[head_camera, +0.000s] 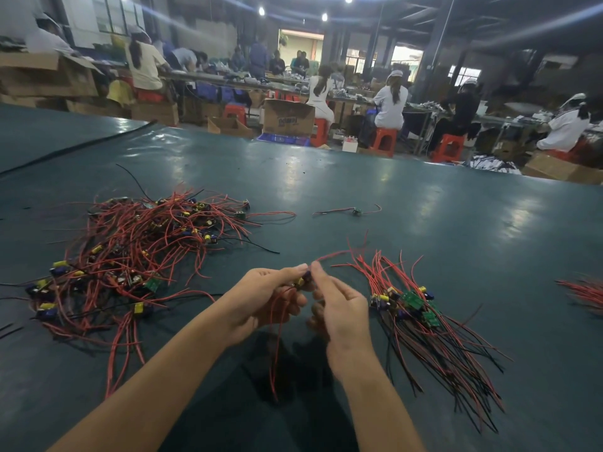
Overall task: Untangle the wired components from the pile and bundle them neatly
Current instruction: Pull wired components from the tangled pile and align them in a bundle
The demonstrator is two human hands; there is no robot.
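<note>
My left hand (270, 295) and right hand (339, 308) both pinch one component (301, 282) between them, its red wires (275, 340) dangling toward me. The pile (130, 249) lies left of the hands, the bundle (421, 308) just right, on the desk (424, 207). I reckon those dangling wires could snag the bundle's ends and drag it crooked as I lay this one down

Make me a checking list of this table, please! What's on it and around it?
Surface: dark green table, shiny.
Job's things: tangled pile on the left; sorted bundle on the right; one wired component held between them.
Clutter: lone component farther back; second bundle at the right edge.
Grippers: left hand grips the wired component; right hand pinches it.
Cables: black cable crosses the far left.
Surroundings: people on red stools, cardboard boxes.
</note>
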